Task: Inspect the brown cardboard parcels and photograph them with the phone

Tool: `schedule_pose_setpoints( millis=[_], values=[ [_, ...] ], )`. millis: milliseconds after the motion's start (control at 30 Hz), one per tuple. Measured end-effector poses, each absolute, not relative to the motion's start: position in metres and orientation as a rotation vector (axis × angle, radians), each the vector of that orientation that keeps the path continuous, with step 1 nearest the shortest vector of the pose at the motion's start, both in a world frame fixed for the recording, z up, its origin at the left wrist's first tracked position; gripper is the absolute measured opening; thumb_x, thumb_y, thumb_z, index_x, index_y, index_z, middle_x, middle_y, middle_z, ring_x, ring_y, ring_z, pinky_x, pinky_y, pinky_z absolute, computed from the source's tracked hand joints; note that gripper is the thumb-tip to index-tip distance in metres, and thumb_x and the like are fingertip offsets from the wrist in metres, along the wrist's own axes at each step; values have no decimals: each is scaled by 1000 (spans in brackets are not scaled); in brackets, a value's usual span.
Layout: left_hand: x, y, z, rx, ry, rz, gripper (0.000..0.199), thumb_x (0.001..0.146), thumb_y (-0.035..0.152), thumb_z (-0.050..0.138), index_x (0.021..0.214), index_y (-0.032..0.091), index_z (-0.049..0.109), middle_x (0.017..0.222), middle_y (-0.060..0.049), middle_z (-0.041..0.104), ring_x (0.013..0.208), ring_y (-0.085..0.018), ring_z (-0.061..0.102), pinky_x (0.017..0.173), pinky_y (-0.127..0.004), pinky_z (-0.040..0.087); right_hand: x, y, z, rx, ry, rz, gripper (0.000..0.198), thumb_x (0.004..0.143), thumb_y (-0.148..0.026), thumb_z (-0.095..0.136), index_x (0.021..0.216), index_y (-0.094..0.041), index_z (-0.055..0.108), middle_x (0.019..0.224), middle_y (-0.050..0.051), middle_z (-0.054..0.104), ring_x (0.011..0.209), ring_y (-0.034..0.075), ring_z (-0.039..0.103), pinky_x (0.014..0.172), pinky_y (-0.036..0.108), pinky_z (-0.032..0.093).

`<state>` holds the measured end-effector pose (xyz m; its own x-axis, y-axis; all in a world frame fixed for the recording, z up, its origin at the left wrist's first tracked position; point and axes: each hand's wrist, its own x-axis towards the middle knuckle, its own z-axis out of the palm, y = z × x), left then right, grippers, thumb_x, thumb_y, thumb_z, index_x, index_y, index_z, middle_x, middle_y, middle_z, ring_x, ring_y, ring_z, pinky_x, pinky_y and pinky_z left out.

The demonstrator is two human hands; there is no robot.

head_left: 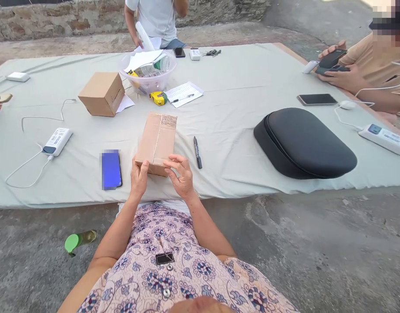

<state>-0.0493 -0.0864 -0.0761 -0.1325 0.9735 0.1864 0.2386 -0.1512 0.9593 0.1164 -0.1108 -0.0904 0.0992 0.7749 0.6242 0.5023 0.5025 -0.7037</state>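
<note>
Gripping one box of two with your left hand, right hand hold unclear, you've cloth between its edge and one marker.

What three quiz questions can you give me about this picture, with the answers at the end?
1. True or false: the person's left hand holds the slim black marker.
2. What lies on the white paper sheet: a) a black phone, b) a thin black pen, or c) a green-lidded bottle?
3. How many brown cardboard boxes are in view?

Key: 1. False; it holds the small oblong brown cardboard box. 2. b. 3. Two: that one and the larger brown cardboard box.
</note>
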Motion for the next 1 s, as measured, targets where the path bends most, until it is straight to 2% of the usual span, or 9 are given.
schedule_pose_setpoints(
  millis=[167, 267, 333, 433, 500, 667, 833, 1000],
  values=[
    [-51, -82, -80, 1437, 1413, 1336, 77, 88, 79, 48, 134, 18, 56, 132, -15, 66, 126, -28, 61, 116, -43, 42, 115, -106, -112, -1161, -1591, 283, 32, 101, -36, 51, 131, -33, 63, 140, 9, 61, 118, 23, 63, 102, 45, 57],
    [-51, -82, -80, 1439, 1408, 1342, 81, 87, 81, 48, 137, 18, 53, 132, -16, 66, 124, -28, 62, 117, -45, 40, 118, -104, -129, -1185, -1509, 372, 55, 99, -43, 57, 150, -31, 42, 149, 14, 54, 109, 22, 66, 85, 38, 62],
    [-51, -83, -79, 1432, 1408, 1330, 82, 86, 81, 48, 138, 18, 53, 132, -15, 66, 122, -28, 63, 117, -45, 41, 121, -103, -137, -1251, -1521, 414, 68, 95, -49, 61, 155, -26, 36, 141, 16, 60, 106, 24, 66, 86, 40, 61],
    [-51, -83, -79, 1426, 1417, 1329, 80, 86, 80, 49, 137, 19, 53, 130, -15, 67, 123, -28, 63, 116, -45, 42, 126, -103, -142, -1441, -1675, 405, 65, 94, -52, 61, 149, -20, 47, 122, 14, 71, 112, 31, 65, 98, 49, 54],
    [-50, -83, -79, 1416, 1418, 1344, 78, 87, 78, 51, 136, 19, 54, 129, -15, 68, 125, -29, 61, 115, -44, 43, 127, -104, -142, -1517, -1729, 409, 63, 95, -52, 60, 147, -19, 51, 118, 14, 73, 111, 33, 65, 97, 51, 53],
    [-49, -83, -81, 1220, 1343, 1366, 68, 88, 73, 50, 134, 23, 55, 143, -14, 60, 134, -28, 57, 107, -41, 52, 127, -107, -139, -1382, -1612, 452, 57, 97, -46, 59, 148, -23, 51, 123, 13, 70, 112, 28, 66, 98, 45, 55],
    [-45, -82, -81, 1020, 1221, 1248, 72, 89, 74, 33, 134, 24, 56, 147, -14, 59, 130, -29, 61, 88, -37, 61, 134, -109, -131, -1341, -1414, 349, 38, 94, -45, 65, 128, -30, 70, 121, 9, 64, 114, 24, 64, 102, 42, 55],
    [-43, -82, -82, 992, 1231, 1285, 65, 94, 65, 34, 144, 25, 47, 148, -15, 57, 127, -29, 64, 87, -38, 62, 140, -108, -127, -1356, -1396, 319, 33, 93, -45, 66, 122, -32, 73, 120, 8, 63, 113, 23, 64, 100, 42, 57]
  ],
)
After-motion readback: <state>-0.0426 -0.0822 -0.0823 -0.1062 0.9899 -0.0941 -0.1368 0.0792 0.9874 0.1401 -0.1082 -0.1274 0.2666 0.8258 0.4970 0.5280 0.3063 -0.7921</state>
